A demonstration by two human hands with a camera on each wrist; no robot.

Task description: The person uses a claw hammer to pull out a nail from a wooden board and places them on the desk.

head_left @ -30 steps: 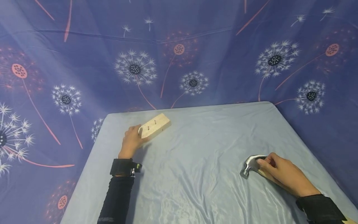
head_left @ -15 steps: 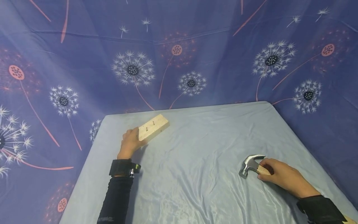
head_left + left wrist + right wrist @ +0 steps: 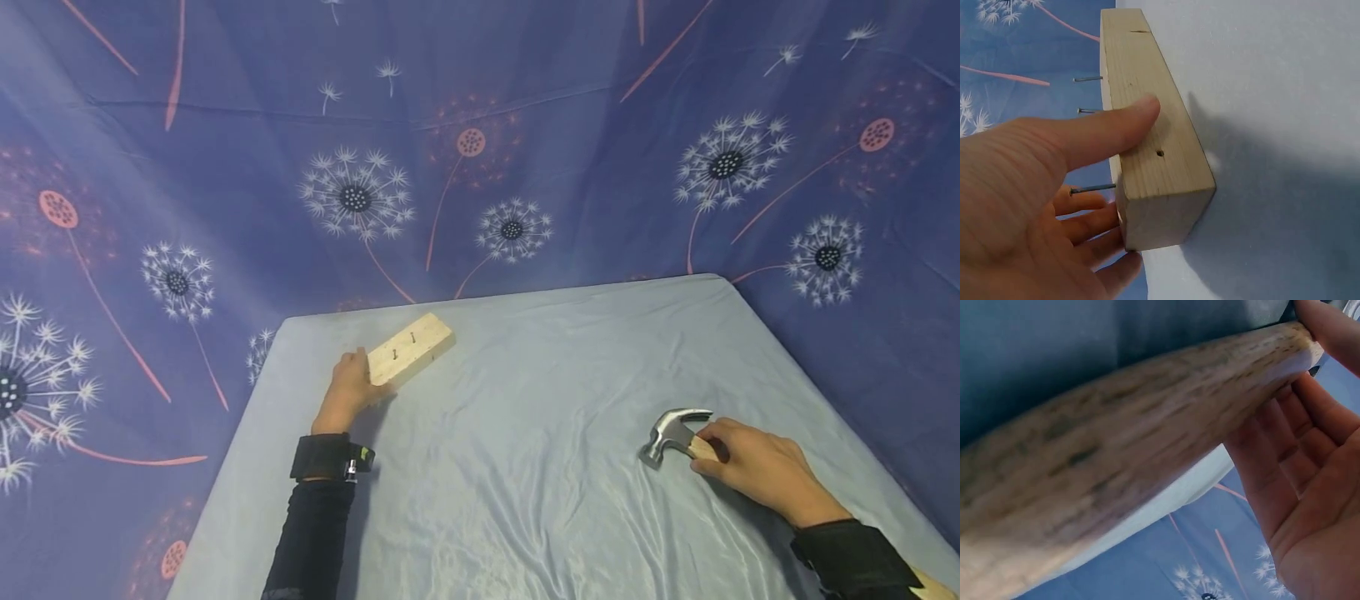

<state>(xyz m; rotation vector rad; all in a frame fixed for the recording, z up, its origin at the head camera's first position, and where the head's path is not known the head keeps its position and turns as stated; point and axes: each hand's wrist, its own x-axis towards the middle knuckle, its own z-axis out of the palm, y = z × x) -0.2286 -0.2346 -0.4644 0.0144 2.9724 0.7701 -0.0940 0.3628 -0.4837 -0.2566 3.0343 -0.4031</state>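
A pale wooden block [image 3: 412, 348] lies on the cloth at the back left, nails standing up from its top face. My left hand [image 3: 349, 385] grips the block's near end. In the left wrist view the thumb [image 3: 1129, 125] presses along one side face, close to a small hole, while the fingers reach round the opposite side; three nails [image 3: 1092, 189] stick out of the block. At the right, a claw hammer [image 3: 667, 435] has its steel head toward the middle of the table. My right hand [image 3: 765, 467] pinches its wooden handle [image 3: 1147, 431] just behind the head.
A light blue, wrinkled cloth [image 3: 525, 400] covers the table. Behind it and along both sides hangs a blue curtain [image 3: 600, 167] printed with dandelions. The hammer's handle end shows beyond the right wrist at the lower right.
My right hand has shifted from the hammer's head back to the handle just behind it, uncovering the claw. The left hand keeps its grip on the block.
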